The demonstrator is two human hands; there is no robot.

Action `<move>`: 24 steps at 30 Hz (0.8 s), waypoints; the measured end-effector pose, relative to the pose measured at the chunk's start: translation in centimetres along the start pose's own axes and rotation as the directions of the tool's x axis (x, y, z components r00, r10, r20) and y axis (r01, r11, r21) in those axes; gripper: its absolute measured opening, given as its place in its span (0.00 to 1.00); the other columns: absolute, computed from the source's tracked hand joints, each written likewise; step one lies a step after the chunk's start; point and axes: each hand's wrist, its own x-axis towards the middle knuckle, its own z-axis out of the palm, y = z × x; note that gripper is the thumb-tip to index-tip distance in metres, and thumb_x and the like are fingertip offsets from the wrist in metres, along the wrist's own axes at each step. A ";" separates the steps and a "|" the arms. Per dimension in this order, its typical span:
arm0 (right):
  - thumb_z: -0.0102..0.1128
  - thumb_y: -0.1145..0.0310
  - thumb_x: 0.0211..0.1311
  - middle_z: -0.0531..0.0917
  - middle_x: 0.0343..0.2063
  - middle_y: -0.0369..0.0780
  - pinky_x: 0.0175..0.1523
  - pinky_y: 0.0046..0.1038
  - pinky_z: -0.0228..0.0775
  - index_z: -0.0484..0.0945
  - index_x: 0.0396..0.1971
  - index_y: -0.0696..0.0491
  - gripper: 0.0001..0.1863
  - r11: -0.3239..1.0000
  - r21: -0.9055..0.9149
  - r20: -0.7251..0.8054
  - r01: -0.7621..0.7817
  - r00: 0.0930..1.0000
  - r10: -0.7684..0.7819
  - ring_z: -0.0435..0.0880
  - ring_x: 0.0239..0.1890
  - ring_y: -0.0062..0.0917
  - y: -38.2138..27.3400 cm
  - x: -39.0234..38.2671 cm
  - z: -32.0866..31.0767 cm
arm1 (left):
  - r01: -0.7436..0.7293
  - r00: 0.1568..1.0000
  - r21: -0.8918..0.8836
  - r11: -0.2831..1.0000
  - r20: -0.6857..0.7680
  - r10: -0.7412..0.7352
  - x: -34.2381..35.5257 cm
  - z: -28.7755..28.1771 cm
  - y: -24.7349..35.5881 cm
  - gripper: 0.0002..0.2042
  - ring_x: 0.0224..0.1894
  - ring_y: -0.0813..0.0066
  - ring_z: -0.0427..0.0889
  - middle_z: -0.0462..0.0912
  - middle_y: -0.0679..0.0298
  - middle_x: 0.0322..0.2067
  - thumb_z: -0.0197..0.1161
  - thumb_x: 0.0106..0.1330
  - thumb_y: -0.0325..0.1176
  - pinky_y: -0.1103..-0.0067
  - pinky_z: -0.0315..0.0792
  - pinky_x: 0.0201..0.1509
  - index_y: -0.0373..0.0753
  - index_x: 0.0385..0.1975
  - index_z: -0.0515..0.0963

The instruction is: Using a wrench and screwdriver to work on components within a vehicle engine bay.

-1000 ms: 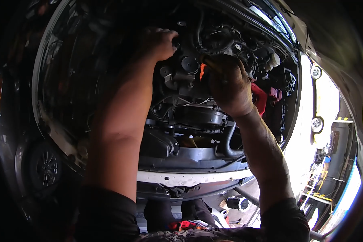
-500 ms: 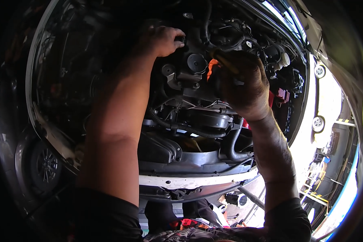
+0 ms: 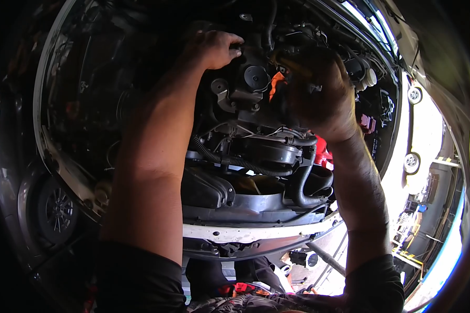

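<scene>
My left hand [image 3: 214, 49] rests at the far left edge of the dark engine cover [image 3: 258, 104]. A gap shows between its index finger and thumb, with only dark engine surface in it; its other fingers are partly hidden. To the right, my right hand [image 3: 321, 88], dirty and in shadow, is closed around a slim yellowish tool [image 3: 293, 63] whose kind is too dark to make out. An orange cloth-like piece [image 3: 278, 83] shows just left of that hand. Between both hands sits the round black oil filler cap [image 3: 256, 78].
Nearer me are a ribbed black hose [image 3: 235, 163], a thick bent radiator hose [image 3: 301, 188] and the pale front crossmember [image 3: 261, 232]. A red object [image 3: 322, 152] lies beneath my right wrist. Another car's wheel [image 3: 60, 209] stands at the left.
My right hand has shifted slightly right and away from me with the tool, uncovering more of the red object. My left hand stays nearly in place, its thumb and index slightly farther apart.
</scene>
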 end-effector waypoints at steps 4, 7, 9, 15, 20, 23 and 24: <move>0.60 0.85 0.46 0.83 0.40 0.46 0.42 0.41 0.82 0.83 0.43 0.52 0.21 0.983 0.020 0.070 0.184 0.980 -0.185 0.83 0.40 0.48 1.7 3.1 -1.1 | -0.009 1.000 -0.035 0.999 0.015 0.009 0.1 -0.2 -0.1 0.19 0.56 0.61 0.85 0.88 0.61 0.52 0.65 0.71 0.48 0.67 0.75 0.66 0.56 0.61 0.81; 0.64 0.88 0.50 0.85 0.46 0.40 0.45 0.34 0.83 0.82 0.45 0.57 0.20 0.914 0.034 0.153 0.404 0.902 -0.404 0.87 0.48 0.37 2.6 5.9 -1.7 | 0.010 1.000 -0.063 0.998 0.017 -0.009 0.1 -0.1 0.0 0.18 0.55 0.61 0.85 0.88 0.62 0.52 0.64 0.71 0.47 0.67 0.75 0.65 0.57 0.60 0.82; 0.65 0.85 0.51 0.85 0.48 0.41 0.53 0.36 0.82 0.83 0.46 0.56 0.20 0.831 -0.056 0.249 0.553 0.814 -0.525 0.85 0.51 0.36 2.4 7.6 -2.1 | 0.018 1.000 -0.072 0.997 0.011 -0.017 0.1 0.0 0.1 0.18 0.55 0.61 0.85 0.88 0.63 0.52 0.64 0.72 0.47 0.68 0.76 0.65 0.57 0.60 0.82; 0.71 0.78 0.49 0.80 0.39 0.44 0.46 0.38 0.73 0.84 0.35 0.54 0.12 0.826 -0.184 0.454 0.533 0.791 -0.410 0.82 0.43 0.39 -0.6 9.9 -3.1 | -0.014 0.998 -0.052 0.999 -0.062 0.010 0.3 0.3 0.0 0.16 0.54 0.61 0.86 0.89 0.66 0.50 0.62 0.73 0.48 0.68 0.77 0.63 0.54 0.56 0.84; 0.70 0.79 0.49 0.80 0.39 0.45 0.46 0.42 0.74 0.82 0.41 0.55 0.16 0.861 -0.002 0.082 0.509 0.858 -0.507 0.82 0.42 0.41 -0.5 10.3 0.8 | -0.010 1.000 0.008 1.000 -0.026 0.010 0.2 0.2 0.0 0.19 0.58 0.61 0.84 0.87 0.63 0.54 0.65 0.70 0.49 0.66 0.75 0.65 0.53 0.57 0.83; 0.70 0.78 0.51 0.81 0.39 0.46 0.45 0.42 0.74 0.80 0.43 0.57 0.17 0.919 0.046 0.188 0.392 0.900 -0.393 0.83 0.40 0.41 -0.3 9.6 -0.1 | 0.040 0.999 0.029 0.999 0.006 -0.040 -0.1 0.0 0.3 0.20 0.60 0.60 0.83 0.86 0.62 0.55 0.66 0.69 0.50 0.65 0.74 0.67 0.54 0.59 0.81; 0.70 0.78 0.51 0.81 0.39 0.46 0.45 0.42 0.74 0.80 0.43 0.57 0.17 0.920 0.047 0.186 0.390 0.901 -0.392 0.83 0.40 0.41 -0.3 9.7 -0.4 | 0.033 0.999 0.026 0.999 -0.006 -0.033 -0.1 -0.1 0.4 0.20 0.60 0.60 0.83 0.86 0.62 0.55 0.66 0.69 0.50 0.65 0.74 0.67 0.54 0.59 0.81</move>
